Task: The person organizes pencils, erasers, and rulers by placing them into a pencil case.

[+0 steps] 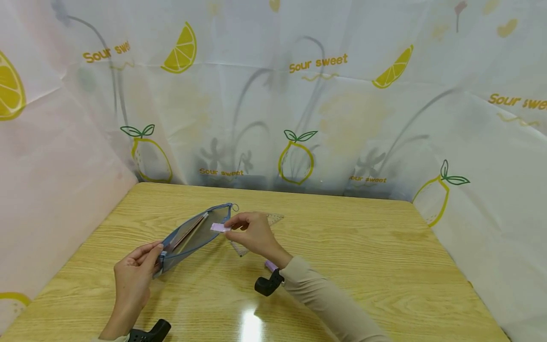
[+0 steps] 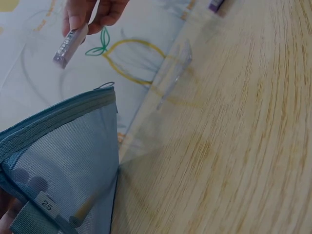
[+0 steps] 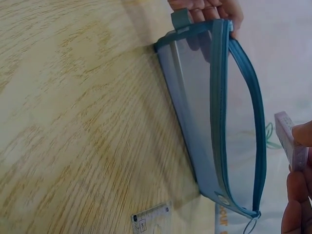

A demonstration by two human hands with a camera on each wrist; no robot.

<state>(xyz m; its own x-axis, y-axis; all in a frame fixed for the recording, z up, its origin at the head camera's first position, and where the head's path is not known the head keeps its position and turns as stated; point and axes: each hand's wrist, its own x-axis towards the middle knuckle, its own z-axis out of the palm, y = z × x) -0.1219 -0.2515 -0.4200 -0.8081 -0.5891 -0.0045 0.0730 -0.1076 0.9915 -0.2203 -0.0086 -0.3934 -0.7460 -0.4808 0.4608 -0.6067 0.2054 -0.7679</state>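
My left hand (image 1: 134, 273) grips the near left end of a blue mesh zip pouch (image 1: 177, 259), whose zipped top gapes. Through the mouth a pencil (image 1: 191, 233) and a thin flat item beside it show inside. Above the pouch's far right end, my right hand (image 1: 258, 235) pinches a small lilac eraser (image 1: 218, 227) between thumb and fingers. In the right wrist view the eraser (image 3: 289, 136) is beside the open mouth, apart from the zip edge. Only some fingers of the left hand (image 3: 207, 10) show there, at the pouch's tab end.
A clear set square (image 1: 240, 249) lies on the wooden table (image 1: 363, 256), partly hidden behind my right hand. Near my right wrist lies a small purple object (image 1: 270, 265), partly covered by the wrist camera. A lemon-printed curtain (image 1: 256, 104) stands behind the table.
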